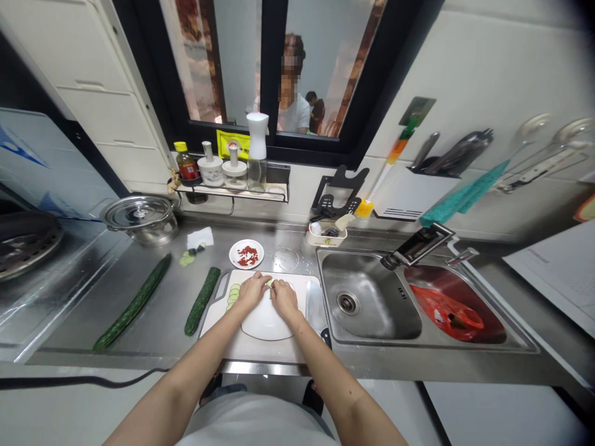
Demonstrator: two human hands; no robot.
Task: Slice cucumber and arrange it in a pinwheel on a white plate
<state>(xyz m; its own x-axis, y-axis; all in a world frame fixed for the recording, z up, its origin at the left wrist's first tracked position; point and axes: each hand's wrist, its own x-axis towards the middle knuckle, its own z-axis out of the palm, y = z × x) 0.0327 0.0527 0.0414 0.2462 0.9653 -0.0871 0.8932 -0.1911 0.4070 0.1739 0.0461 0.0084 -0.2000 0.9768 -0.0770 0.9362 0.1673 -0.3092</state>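
Left hand [253, 291] and right hand [283, 296] both pinching a cucumber slice [269, 282], 12 o'clock on white plate [267, 323]; I'd keep grip light, low, to avoid tearing.

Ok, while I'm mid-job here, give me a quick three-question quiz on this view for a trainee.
1. True or false: the left hand and the right hand are far apart, at opposite ends of the white board.

2. Multiple choice: what lies on the small round plate?
A. A whole egg
B. Red chopped bits
C. A metal spoon

3. Fill the gap: seen from the person's side, the knife lies to the ____ of the white dish.

Key:
1. False; the hands are close together at the white dish.
2. B
3. right
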